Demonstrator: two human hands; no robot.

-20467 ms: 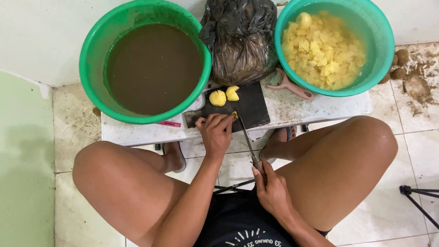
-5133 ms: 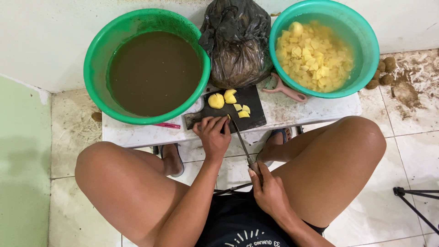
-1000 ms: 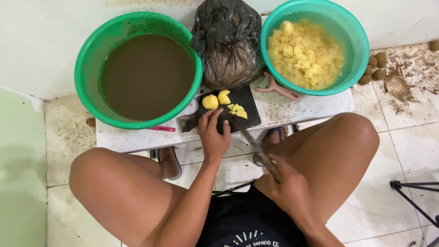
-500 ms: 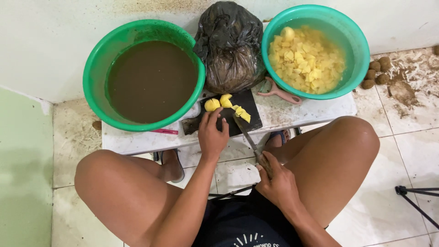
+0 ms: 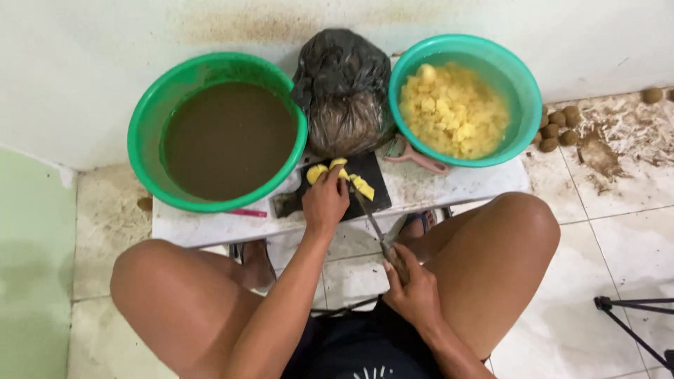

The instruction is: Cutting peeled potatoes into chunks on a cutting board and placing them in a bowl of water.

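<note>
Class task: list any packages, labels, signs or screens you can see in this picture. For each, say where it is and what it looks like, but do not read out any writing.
Dark grey crumpled plastic bag: the only package, bulging and tied shut, standing on the low white table against the wall, between the two green basins.
Labels, signs, screens: none in view.

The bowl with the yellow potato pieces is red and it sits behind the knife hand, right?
Not quite: the bowl holding the yellow pieces is green, as the head view shows. It does sit beyond the right hand, which holds the knife.
</note>
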